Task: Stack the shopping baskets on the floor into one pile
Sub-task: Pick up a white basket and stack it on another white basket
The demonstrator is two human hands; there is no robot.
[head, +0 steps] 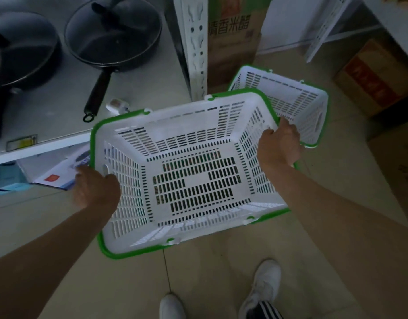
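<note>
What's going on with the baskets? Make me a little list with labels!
held basket: white with green rim, empty
left hand: grips its left end
right hand: grips its right end
second basket: on the floor behind, empty, partly hidden
stacked yet: no, baskets still apart
shelf nearby: two black pans
boxes: cardboard ones behind the baskets
feet: white shoes on tile floor

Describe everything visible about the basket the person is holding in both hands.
The near white slotted plastic basket with a green rim is open side up, empty and slightly tilted. Its walls and floor are pierced with rows of slots, and small white clips sit on the rim. The left hand grips its left end and the right hand its right end. It overlaps the second, similar basket behind it.
</note>
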